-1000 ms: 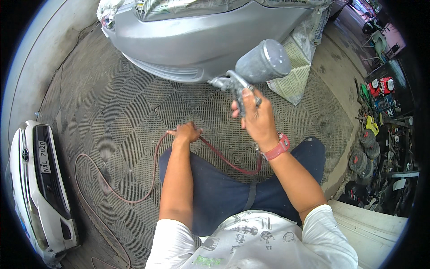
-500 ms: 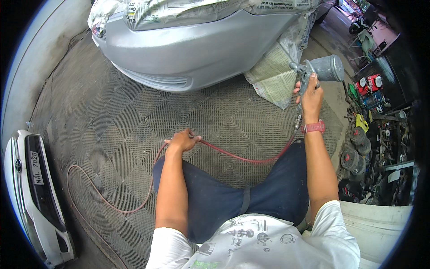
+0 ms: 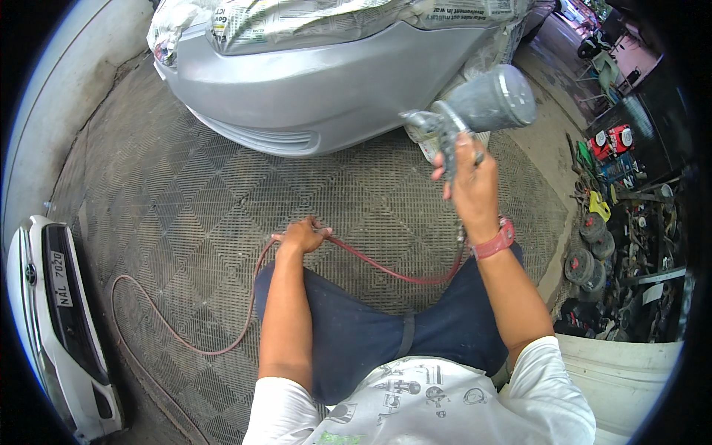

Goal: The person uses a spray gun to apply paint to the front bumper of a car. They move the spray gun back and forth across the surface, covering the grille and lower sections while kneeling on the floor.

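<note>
My right hand [image 3: 469,172] is wrapped round the handle of a grey spray gun [image 3: 447,130] with a metal cup on it. The gun's nozzle faces left, close to the right part of a silver car bumper [image 3: 319,81]. From the gun's handle a red air hose [image 3: 400,276] sags in a curve to my left hand [image 3: 302,235]. My left hand is closed round the hose above my left knee, its fingertips partly hidden. Past it, the hose loops to the floor on the left. Newspaper and plastic sheeting [image 3: 311,22] cover the car above the bumper.
A white car part with a plate [image 3: 55,278] stands at the left by a pale wall [image 3: 44,111]. Along the right lie round cans [image 3: 582,263], a yellow item [image 3: 599,206] and cluttered tools [image 3: 653,245]. Patterned mats [image 3: 200,185] cover the floor.
My right hand has swung the spray gun left and nearer to me, and the gun now looks larger. The hose's right end has shifted left. My left hand has stayed nearly still.
</note>
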The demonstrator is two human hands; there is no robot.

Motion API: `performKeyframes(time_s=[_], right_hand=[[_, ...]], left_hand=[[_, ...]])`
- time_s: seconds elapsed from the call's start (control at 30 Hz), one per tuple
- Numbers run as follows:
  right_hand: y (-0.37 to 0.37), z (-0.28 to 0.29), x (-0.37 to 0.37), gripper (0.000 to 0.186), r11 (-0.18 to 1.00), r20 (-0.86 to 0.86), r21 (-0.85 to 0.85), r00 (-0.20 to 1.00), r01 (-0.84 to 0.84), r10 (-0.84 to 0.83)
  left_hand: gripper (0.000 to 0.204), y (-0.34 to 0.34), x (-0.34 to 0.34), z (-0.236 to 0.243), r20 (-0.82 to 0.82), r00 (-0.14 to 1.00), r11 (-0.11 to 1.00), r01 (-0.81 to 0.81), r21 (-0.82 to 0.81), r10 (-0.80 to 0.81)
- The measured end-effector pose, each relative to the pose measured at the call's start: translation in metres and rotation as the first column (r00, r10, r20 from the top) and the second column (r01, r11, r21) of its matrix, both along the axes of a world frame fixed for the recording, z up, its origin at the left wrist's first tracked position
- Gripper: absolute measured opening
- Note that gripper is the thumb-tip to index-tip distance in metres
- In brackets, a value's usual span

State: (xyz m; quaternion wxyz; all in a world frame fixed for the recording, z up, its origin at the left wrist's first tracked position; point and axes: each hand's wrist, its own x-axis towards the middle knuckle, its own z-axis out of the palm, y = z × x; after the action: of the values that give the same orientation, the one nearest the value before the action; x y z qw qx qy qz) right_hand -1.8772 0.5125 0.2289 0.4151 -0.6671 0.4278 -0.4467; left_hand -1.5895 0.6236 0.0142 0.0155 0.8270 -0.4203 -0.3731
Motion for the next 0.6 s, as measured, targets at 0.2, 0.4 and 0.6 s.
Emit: performKeyframes(time_s=[0.2, 0.4, 0.6], right_hand=[[0.032, 0.019, 0.031, 0.056, 0.951, 0.114, 0.025, 0.946, -0.308, 0.304], [-0.006, 0.028, 0.002, 0.056, 0.994, 0.084, -0.016, 0.990, -0.111, 0.112], [-0.074, 0.030, -0.057, 0.055, 0.977, 0.055, -0.060, 0.978, 0.205, -0.202]], left_hand=[[0.068, -0.001, 0.000, 0.001, 0.010, 1.000, 0.999, 0.007, 0.033, -0.007], [0.066, -0.001, -0.001, 0.002, 0.031, 0.999, 1.000, 0.028, -0.010, -0.027], [0.065, 0.001, -0.003, 0.003, 0.013, 0.999, 0.998, 0.041, -0.057, -0.040]])
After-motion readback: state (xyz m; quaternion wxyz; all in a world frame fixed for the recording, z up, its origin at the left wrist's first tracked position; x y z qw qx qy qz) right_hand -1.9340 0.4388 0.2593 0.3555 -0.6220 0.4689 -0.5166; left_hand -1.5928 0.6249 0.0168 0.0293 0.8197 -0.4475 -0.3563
